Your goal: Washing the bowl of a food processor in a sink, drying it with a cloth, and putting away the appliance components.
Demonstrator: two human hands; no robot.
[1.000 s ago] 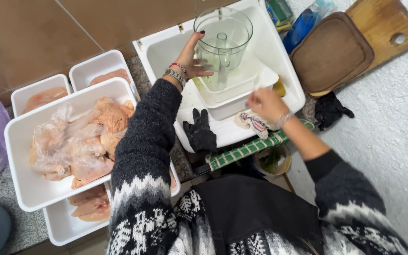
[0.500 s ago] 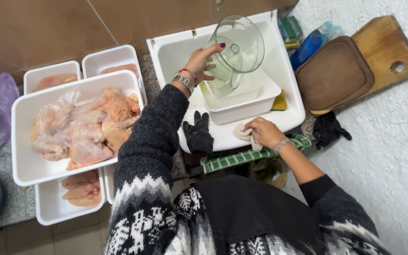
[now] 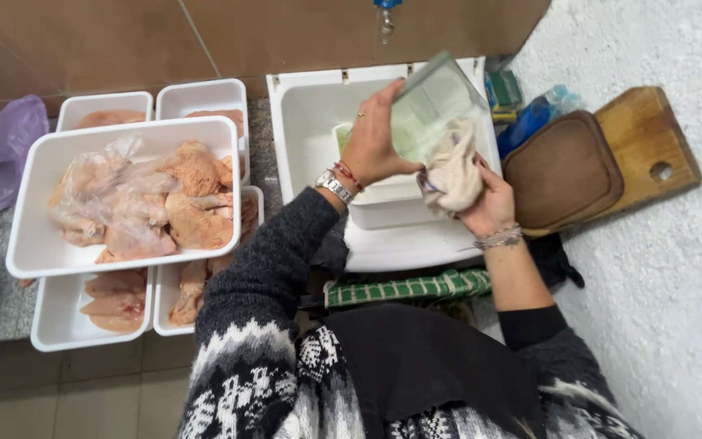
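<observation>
The left hand (image 3: 377, 145) is closed around the near side of a clear plastic bowl (image 3: 432, 102), fingers wrapped over its wall, holding it tilted above the white sink (image 3: 306, 110) in the upper centre of the frame. The right hand (image 3: 489, 203) grips a bunched beige cloth (image 3: 453, 172), fingers curled tight around it, and presses it against the bowl's lower outer side. Bowl, cloth and both hands touch one another just above a white tub (image 3: 383, 207) standing inside the sink.

The sink's right rim lies close beside the right hand; just beyond it, right of centre, a brown board (image 3: 566, 171) lies on a wooden cutting board (image 3: 652, 138). A blue bottle (image 3: 530, 122) sits between the sink and the boards. A green checked towel (image 3: 404, 287) hangs along the sink's near edge.

Left of the sink, a large white tray (image 3: 26, 244) holds raw chicken (image 3: 192, 195) under clear plastic wrap and rests over smaller white trays (image 3: 58, 325) of raw meat. A purple bag (image 3: 2, 150) lies at the far left. Open room remains in the sink's left half.
</observation>
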